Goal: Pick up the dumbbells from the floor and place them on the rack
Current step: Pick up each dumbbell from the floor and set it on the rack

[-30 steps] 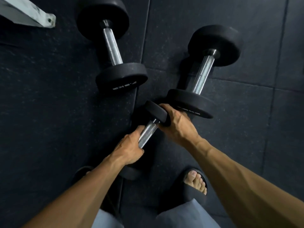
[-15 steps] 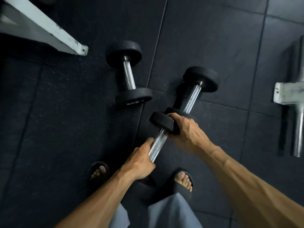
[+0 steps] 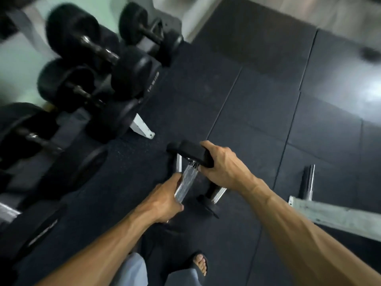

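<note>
The floor is made of big dark mats with thin lines between them. Two dumbbells lie on it, partly hidden behind the hands. A white rack foot stands on the floor at the left. At the right a pale metal bar rests on it, with a shiny pole beside it. A sandaled foot stands on the mat.

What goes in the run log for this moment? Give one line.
phase: carry | left hand: grips handle | right hand: grips dumbbell head | rack: left, loaded | floor: dumbbells remain
</note>
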Available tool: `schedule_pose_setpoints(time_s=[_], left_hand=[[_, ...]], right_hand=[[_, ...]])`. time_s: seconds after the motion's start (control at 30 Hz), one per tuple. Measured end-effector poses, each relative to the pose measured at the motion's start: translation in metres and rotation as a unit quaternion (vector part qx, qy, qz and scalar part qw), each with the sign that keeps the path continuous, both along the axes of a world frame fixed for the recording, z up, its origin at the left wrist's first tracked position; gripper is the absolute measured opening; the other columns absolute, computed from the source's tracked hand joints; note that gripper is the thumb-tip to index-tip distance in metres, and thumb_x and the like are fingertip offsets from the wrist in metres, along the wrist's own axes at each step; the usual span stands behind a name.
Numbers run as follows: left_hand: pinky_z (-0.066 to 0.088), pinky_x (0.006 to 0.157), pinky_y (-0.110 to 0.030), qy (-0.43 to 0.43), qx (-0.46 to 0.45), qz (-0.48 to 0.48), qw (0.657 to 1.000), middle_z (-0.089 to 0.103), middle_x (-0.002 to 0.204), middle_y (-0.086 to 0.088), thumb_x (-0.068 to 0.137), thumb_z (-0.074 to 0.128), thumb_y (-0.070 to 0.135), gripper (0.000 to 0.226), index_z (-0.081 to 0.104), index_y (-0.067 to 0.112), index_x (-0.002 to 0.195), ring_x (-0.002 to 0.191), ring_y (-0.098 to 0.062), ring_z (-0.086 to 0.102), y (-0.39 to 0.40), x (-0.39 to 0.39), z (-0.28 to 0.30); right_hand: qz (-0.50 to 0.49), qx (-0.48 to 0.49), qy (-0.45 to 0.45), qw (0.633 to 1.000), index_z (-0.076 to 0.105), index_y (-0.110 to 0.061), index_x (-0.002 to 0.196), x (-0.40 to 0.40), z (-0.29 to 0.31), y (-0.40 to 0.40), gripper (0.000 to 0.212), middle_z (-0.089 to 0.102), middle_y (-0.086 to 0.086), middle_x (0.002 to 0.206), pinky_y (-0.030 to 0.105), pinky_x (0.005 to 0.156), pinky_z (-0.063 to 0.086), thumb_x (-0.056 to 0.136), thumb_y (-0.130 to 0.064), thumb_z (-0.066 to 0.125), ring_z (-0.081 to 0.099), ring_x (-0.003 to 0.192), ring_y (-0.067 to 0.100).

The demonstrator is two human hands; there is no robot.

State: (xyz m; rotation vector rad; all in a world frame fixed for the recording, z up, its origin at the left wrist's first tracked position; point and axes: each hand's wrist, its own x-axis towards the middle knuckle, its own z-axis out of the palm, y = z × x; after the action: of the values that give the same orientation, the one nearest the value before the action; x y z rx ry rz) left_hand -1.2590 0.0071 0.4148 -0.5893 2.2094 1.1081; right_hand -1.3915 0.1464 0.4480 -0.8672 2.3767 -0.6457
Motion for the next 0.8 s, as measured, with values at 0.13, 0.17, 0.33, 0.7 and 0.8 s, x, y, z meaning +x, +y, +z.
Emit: schedule_pose_setpoints(time_s=[0.13,0.17,0.33,0.7,0.8], left_hand=[[0.055,0.072,-0.03,0.028,-0.015,0.033,0.999,0.059,0.114,0.001,0.082,0.071,0.016,0.069,0.032,0.032,0.137,0.089,-0.017,0.063,-0.028,-0.004,0.074],[0.053,0.073,-0.028,0.033,-0.018,0.043,0.998,0.059,0.114,0.001,0.082,0.071,0.016,0.07,0.031,0.031,0.138,0.091,-0.017,0.062,-0.037,-0.004,0.088],[0.055,0.076,-0.031,0.052,-0.007,0.091,0.994,0.059,0.108,0.002,0.074,0.076,0.02,0.078,0.032,0.03,0.137,0.089,-0.018,0.064,-0.092,-0.006,0.144],[0.043,0.079,-0.023,0.14,-0.013,0.157,0.977,0.058,0.116,0.006,0.074,0.079,0.018,0.073,0.038,0.026,0.134,0.098,-0.011,0.057,-0.257,-0.038,0.226],[0.042,0.085,-0.024,0.152,-0.036,0.177,0.972,0.055,0.124,0.006,0.074,0.081,0.02,0.08,0.034,0.028,0.139,0.106,-0.014,0.055,-0.293,-0.047,0.24]], right_hand=[[0.045,-0.02,0.02,0.999,0.049,-0.028,0.127,-0.017,0.071,-0.039,0.047,0.067,-0.003,0.098,0.036,0.082,0.049,0.082,-0.021,0.063,0.063,0.093,0.024],[0.055,-0.02,0.018,0.998,0.049,-0.03,0.127,-0.02,0.084,-0.051,0.049,0.067,-0.004,0.096,0.034,0.081,0.049,0.082,-0.021,0.064,0.063,0.092,0.022],[0.112,-0.026,0.022,0.993,0.049,-0.031,0.126,-0.036,0.143,-0.12,0.051,0.067,-0.005,0.095,0.034,0.079,0.053,0.08,-0.021,0.067,0.064,0.089,0.019],[0.178,-0.035,0.095,0.979,0.055,-0.027,0.121,-0.081,0.242,-0.309,0.047,0.068,-0.003,0.098,0.033,0.083,0.049,0.077,-0.018,0.07,0.063,0.095,0.02],[0.195,-0.042,0.102,0.975,0.055,-0.029,0.121,-0.092,0.259,-0.353,0.048,0.068,-0.004,0.094,0.035,0.081,0.052,0.076,-0.017,0.069,0.064,0.089,0.017]])
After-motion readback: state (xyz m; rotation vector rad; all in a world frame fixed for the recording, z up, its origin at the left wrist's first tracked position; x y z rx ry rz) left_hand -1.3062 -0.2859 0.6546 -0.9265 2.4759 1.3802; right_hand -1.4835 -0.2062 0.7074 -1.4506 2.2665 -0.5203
